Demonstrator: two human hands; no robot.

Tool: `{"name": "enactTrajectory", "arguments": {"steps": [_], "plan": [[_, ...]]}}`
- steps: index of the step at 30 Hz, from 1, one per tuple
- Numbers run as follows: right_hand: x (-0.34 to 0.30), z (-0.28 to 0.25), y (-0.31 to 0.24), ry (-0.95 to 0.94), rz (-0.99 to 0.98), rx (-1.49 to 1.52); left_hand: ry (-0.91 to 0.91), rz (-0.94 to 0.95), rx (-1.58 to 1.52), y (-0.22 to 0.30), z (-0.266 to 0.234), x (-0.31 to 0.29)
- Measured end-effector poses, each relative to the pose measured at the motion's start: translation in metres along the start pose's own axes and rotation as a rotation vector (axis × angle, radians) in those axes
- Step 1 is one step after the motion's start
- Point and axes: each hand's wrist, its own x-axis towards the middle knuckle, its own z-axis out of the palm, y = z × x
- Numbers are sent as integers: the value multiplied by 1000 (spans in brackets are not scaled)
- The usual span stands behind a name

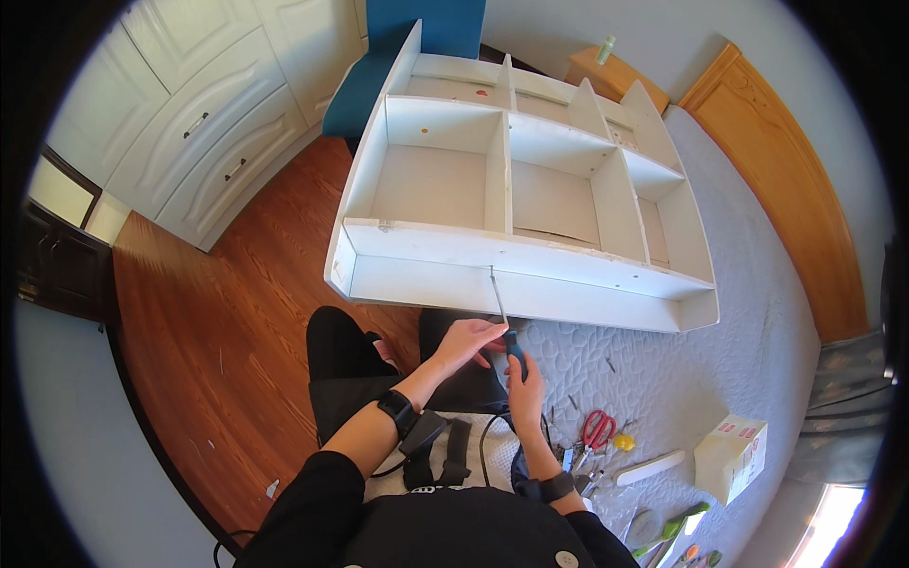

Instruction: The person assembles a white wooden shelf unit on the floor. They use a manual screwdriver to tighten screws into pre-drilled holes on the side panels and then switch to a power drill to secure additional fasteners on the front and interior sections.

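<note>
A white shelf unit (426, 248) with several compartments lies tilted in front of me, resting partly on the bed. My right hand (526, 386) is wrapped round the dark blue handle of a screwdriver (499, 295). The fingers of my left hand (466, 343) pinch its metal shaft just above the handle. The shaft points away from me, and its tip meets the front board of the shelf near a small hole. Whether the tip sits in a screw is too small to tell.
Red-handled scissors (598, 429), a yellow object (623, 442), and loose tools lie on the grey quilted bed (757, 275) at my right, beside a white box (730, 458). A blue chair (379, 80) stands behind the shelf. White cabinets (213, 142) line the left.
</note>
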Motion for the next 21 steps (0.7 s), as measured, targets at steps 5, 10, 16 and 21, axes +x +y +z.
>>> {"name": "enactTrajectory", "arguments": {"steps": [5, 10, 16, 21], "plan": [[8, -7, -12, -279, 527, 872, -27, -2, -30, -5, -2, 3], [19, -10, -5, -660, 465, 940, -46, -45, -56, -3, -6, 4], [6, -2, -6, -167, 98, 160, -10, 22, -24, -4, 2, 1], [2, 5, -19, -341, 434, 724, -43, 1, 76, -3, -6, 3]]}}
